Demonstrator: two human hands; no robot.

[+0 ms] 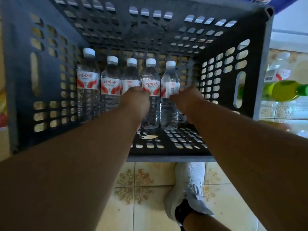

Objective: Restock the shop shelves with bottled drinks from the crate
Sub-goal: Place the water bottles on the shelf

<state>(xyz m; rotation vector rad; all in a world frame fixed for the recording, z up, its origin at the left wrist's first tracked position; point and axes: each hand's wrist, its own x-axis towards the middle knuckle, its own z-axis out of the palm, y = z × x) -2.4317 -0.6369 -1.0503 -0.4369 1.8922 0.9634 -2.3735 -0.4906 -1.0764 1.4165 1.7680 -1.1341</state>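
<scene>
Head view:
Crate (25, 90): dark plastic, walls full of holes, seen from above with the open top toward the camera; stands on the tiled floor.
Bottles: five clear water bottles with white caps and red-and-white labels, upright in one row along the far wall of the crate, touching or almost touching each other.
First bottle (87, 84): at the far left of the row, close to the left wall.
Second bottle (110, 84): just beside the first one.
Third bottle (130, 75): in the middle, its lower part hidden behind the left hand.
Fourth bottle (150, 82): between the two hands.
Fifth bottle (169, 90): last on the right, its right side against the right hand.
Left hand (135, 99): deep inside the crate, at label height on the third bottle; fingers curled forward, cannot tell if already closed around it.
Right hand (186, 99): inside the crate at the right side of the fifth bottle, blurred; fingers not readable, cannot tell wide or narrow.
Floor (146, 180): pale tiles with brown ornaments.
Shoe (188, 189): white, on the tiles just below the crate.
Green bottle (285, 90): lying outside the crate on the right, near more clear bottles, blurred.
</scene>
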